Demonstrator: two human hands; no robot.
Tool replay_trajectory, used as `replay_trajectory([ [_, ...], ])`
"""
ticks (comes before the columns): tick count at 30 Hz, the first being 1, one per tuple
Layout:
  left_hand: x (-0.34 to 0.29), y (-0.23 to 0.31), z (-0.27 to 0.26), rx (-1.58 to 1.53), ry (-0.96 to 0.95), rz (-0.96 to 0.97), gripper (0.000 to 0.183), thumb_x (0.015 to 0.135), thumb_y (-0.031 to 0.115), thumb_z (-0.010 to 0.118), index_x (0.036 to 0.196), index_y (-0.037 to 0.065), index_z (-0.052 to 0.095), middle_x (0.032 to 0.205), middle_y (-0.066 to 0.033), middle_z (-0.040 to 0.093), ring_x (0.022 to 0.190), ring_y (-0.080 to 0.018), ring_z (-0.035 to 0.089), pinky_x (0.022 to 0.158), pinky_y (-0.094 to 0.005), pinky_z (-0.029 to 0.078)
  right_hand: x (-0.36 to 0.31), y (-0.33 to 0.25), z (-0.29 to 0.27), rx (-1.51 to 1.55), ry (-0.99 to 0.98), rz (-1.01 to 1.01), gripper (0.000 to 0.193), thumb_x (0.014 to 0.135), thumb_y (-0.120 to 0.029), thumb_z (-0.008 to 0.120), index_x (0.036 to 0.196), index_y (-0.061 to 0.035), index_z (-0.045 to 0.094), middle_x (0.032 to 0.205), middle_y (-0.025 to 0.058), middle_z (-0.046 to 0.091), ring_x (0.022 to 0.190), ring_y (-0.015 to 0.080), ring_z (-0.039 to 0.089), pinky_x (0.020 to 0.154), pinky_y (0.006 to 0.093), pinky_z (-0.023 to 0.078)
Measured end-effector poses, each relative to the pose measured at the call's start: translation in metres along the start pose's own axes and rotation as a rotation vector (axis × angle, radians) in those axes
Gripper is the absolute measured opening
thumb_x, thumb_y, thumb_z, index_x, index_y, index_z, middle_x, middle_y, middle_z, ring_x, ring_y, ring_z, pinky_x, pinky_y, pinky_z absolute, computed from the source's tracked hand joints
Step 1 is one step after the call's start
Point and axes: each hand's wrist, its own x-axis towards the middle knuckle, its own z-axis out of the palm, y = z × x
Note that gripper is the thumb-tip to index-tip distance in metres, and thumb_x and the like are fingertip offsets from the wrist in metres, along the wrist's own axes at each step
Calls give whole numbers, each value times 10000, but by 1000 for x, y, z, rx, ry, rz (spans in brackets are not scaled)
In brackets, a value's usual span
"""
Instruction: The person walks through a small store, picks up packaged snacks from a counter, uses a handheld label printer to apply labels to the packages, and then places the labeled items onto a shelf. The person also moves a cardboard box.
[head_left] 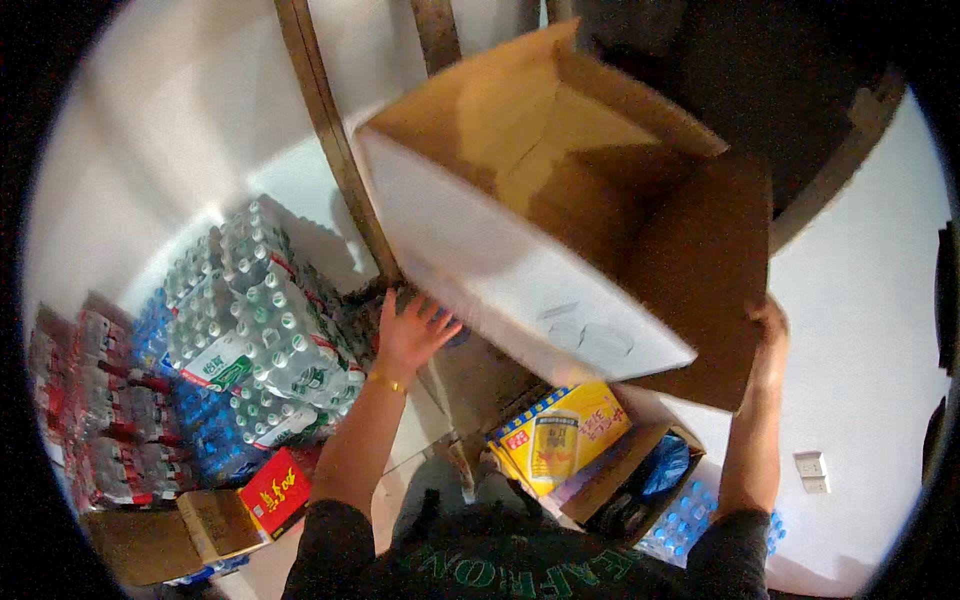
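Storeroom: open carton (560, 200) between both hands' grip.

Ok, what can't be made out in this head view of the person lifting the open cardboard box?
- Right hand: its fingers go behind the cardboard box, so its grip is hidden.
- Left hand: under the box's white side; contact unclear.
- The box itself is motion-blurred; its printed marks are unreadable.
- Floor below: partly covered by the box.
- Yellow carton: top covered by the box.
- Bottled water packs: the stack's left end fades into the dark fisheye rim.
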Motion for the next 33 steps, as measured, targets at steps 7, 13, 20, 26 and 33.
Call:
replay_trajectory([
  [7, 113, 59, 66, 363, 25, 37, 645, 868, 543, 458, 1290, 62, 379, 1343, -169, 378, 1160, -362, 436, 1006, -576, 303, 88, -7, 8, -17, 78, -93, 324, 795, -251, 533, 1013, -23, 603, 968, 65, 598, 875, 191, 528, 814, 326, 401],
  [13, 184, 132, 99, 1039, -128, 236, 554, 892, 406, 485, 1321, 77, 362, 1324, -145, 420, 1175, -288, 440, 999, -443, 351, 106, -20, 45, 123, 261, -76, 296, 826, -234, 551, 1003, 0, 591, 927, 98, 613, 838, 197, 560, 750, 323, 450],
  [20, 250, 167, 245, 1858, -484, 1337, 399, 770, 122, 630, 1143, 59, 505, 1210, -167, 476, 1147, -334, 426, 972, -426, 343, 115, 9, -9, 313, 240, -52, 343, 839, -181, 507, 1095, 41, 555, 1015, 150, 629, 950, 276, 593, 855, 401, 473],
  [26, 303, 169, 413, 2336, -283, 2093, 583, 753, 274, 661, 1259, 67, 458, 1373, -148, 345, 1299, -348, 279, 1088, -468, 200, 129, -4, 66, 327, 383, -16, 335, 808, -208, 525, 1043, 27, 568, 997, 163, 625, 899, 292, 595, 841, 408, 472],
  [33, 343, 256, 536, 2595, 574, 2196, 628, 804, 407, 579, 1309, 75, 406, 1334, -124, 426, 1289, -289, 329, 1079, -440, 223, 184, -30, 87, 259, 419, -23, 332, 749, -230, 551, 989, -1, 575, 914, 137, 589, 815, 268, 563, 741, 361, 461],
])
